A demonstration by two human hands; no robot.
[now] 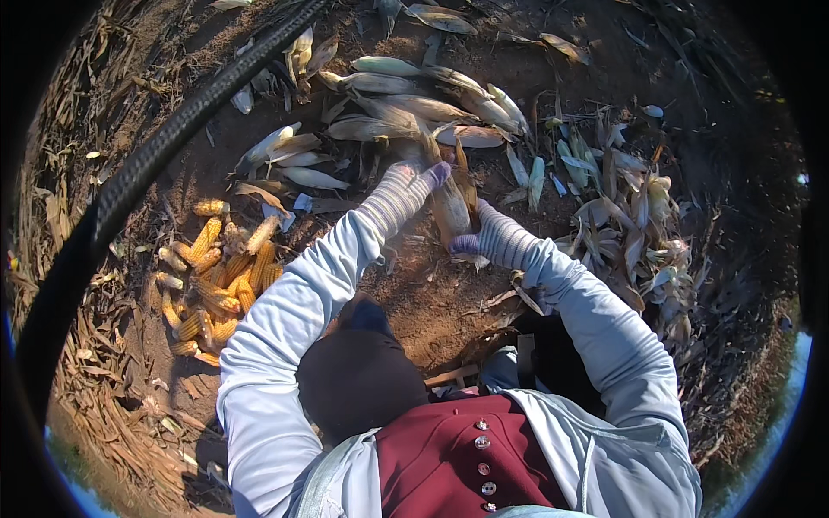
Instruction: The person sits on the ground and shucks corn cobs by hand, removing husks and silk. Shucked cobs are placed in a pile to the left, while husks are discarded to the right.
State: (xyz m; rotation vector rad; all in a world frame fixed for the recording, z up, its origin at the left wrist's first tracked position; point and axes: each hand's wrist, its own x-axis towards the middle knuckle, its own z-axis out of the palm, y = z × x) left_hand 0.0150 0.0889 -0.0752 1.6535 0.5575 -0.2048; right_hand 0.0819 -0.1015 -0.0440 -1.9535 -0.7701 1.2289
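Between my two gloved hands is a corn ear in its dry husk, slanting above bare soil. My left hand, in a striped knit glove with purple fingertips, grips its far end. Around the near end, my right hand closes in a matching glove, its thumb against the husk. A strip of brown husk stands peeled away from the ear's right side. Just beyond my left hand lies a heap of unhusked corn ears, and their nearest tips are partly hidden by it.
Bare yellow corn cobs are piled at the left. Stripped husks lie heaped at the right. Several more unhusked ears rest at the upper left. A black braided cord crosses the left side close to the camera. Dry stalks edge the ground.
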